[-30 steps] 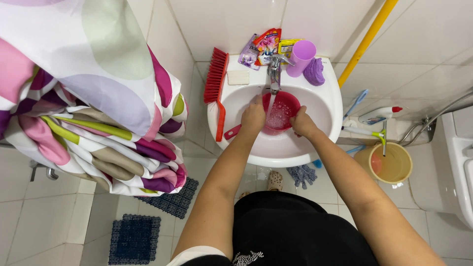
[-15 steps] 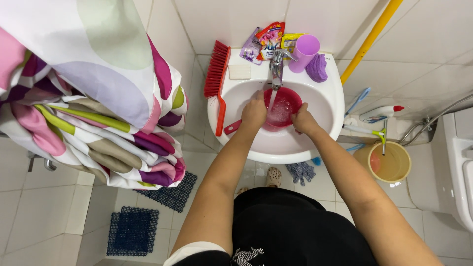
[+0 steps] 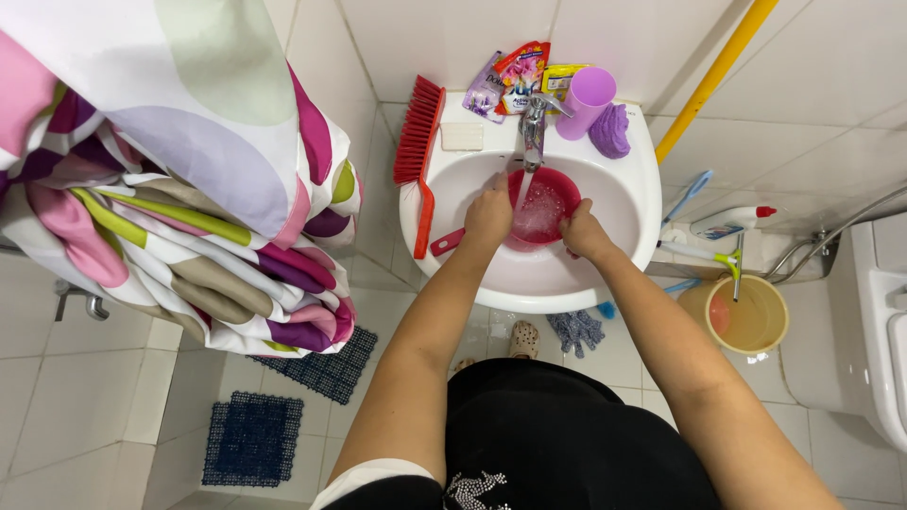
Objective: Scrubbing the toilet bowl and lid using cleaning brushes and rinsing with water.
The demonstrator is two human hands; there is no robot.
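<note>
The person is holding a round red plastic scoop bowl with a short side handle inside the white ceramic washbasin, right under the chrome tap, whose thin stream of water is running into it. To rinse it well, the bowl is best kept level and centred under the stream so the water is pooling inside rather than splashing over the rim onto the basin edge, and a slow turn between the two hands would be bringing each part of the wall under the flow. The left hand is gripping the bowl's left rim, fingers curled over the edge near the handle. The right hand is clasping the right rim, fingers bent around it; how tightly is hard to tell. Both forearms are reaching forward and converging over the basin, wrists slightly dropped. A red long-handled scrubbing brush is lying on the basin's left rim.
</note>
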